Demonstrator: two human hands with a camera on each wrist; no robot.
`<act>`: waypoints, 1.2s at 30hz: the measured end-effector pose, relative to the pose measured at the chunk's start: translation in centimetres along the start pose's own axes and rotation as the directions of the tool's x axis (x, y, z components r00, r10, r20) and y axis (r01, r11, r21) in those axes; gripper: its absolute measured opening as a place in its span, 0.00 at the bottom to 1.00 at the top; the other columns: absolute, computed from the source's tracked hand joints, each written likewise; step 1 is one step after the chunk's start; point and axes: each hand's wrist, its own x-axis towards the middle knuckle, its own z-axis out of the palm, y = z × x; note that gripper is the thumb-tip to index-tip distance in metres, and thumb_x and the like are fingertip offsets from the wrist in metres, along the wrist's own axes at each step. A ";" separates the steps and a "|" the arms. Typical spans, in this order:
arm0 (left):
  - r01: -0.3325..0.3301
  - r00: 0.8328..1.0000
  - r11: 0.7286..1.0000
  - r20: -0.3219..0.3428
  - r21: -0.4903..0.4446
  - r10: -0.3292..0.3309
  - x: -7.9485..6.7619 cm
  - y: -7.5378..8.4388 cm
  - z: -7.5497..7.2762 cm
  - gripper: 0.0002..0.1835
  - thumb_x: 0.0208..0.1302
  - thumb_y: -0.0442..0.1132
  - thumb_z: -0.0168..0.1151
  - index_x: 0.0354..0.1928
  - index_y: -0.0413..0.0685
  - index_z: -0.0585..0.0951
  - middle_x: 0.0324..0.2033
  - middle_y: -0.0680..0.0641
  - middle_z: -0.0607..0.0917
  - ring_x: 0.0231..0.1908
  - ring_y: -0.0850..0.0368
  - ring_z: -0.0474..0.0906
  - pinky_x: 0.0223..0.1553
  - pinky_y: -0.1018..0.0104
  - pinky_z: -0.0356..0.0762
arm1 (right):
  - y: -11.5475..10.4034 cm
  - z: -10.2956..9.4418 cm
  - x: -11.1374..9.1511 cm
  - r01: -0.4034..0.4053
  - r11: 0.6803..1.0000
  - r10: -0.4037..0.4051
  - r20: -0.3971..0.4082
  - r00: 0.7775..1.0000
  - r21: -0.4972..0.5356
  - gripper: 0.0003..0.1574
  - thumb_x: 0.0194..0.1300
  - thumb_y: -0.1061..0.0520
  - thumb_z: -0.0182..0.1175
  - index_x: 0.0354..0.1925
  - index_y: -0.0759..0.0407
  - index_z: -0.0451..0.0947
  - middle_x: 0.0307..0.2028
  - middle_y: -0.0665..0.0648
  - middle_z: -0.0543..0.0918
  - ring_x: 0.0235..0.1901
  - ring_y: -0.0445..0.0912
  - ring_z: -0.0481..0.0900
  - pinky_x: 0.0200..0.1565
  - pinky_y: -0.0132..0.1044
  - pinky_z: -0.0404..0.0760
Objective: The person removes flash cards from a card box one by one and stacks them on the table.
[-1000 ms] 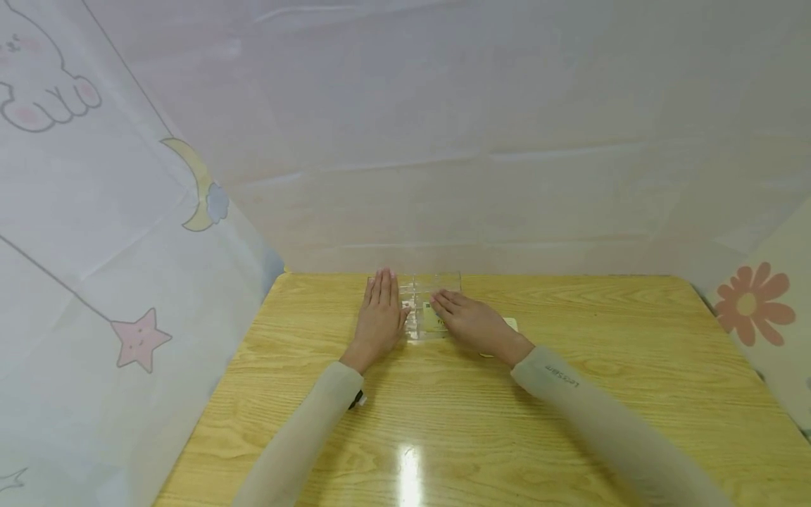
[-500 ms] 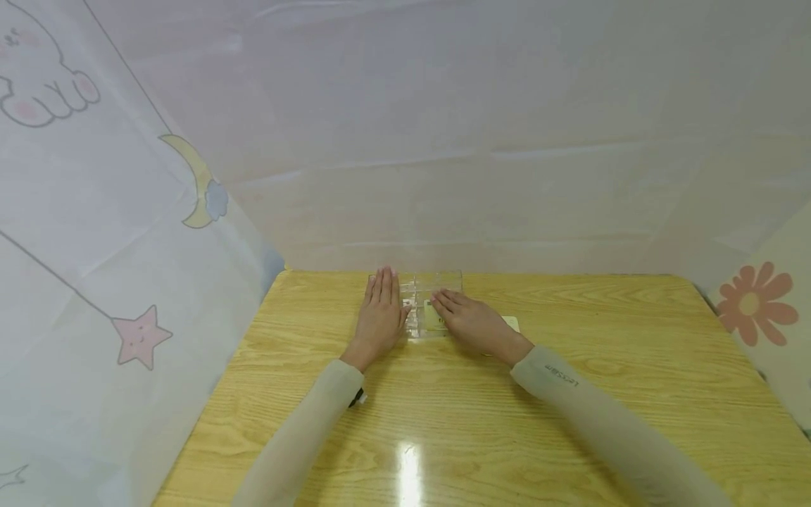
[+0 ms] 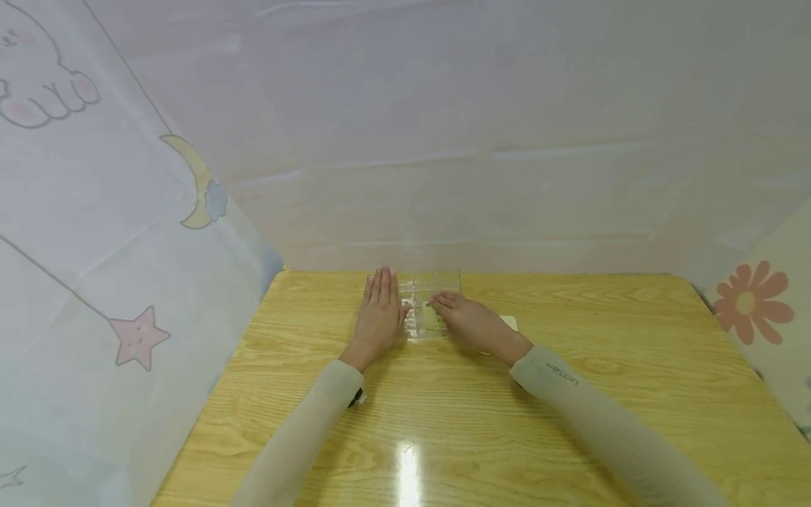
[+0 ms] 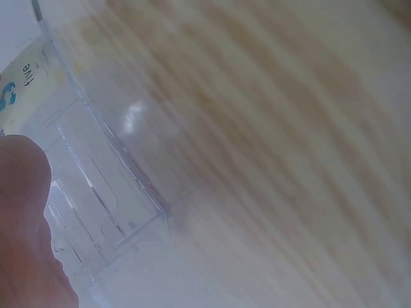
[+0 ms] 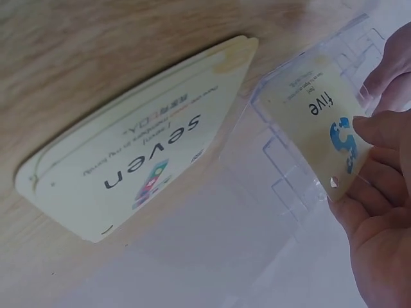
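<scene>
A clear, compartmented plastic holder (image 3: 412,327) lies near the table's far edge. My left hand (image 3: 379,317) rests flat over its left part with straight fingers; its thumb (image 4: 22,186) shows over the clear dividers in the left wrist view. On the holder's right side, my right hand (image 3: 472,320) pinches a pale flash card (image 5: 321,122) printed "five" with a blue numeral, thumb on the card's face and fingers curled at its edge. Part of that card is hidden under the hand in the head view.
A stack of flash cards (image 5: 148,141), "seven" on top, lies on the wooden table (image 3: 443,408) just right of the holder, partly behind my right wrist in the head view. A printed cloth (image 3: 443,141) rises behind the table's far edge.
The fingers of my right hand have drawn slightly closer together at the card. My left hand and the holder have stayed in place.
</scene>
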 end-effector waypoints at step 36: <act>-0.004 1.000 1.000 -0.004 0.001 0.004 0.2 0.1 0.2 0.42 0.86 0.57 0.36 0.83 0.32 0.43 0.84 0.33 0.37 0.85 0.39 0.34 0.86 0.48 0.33 | 0.5 -2.4 0.4 -0.171 0.886 0.141 0.102 0.985 0.431 0.24 0.72 0.70 0.62 0.62 0.58 0.84 0.52 0.61 0.92 0.42 0.51 0.93 0.41 0.35 0.90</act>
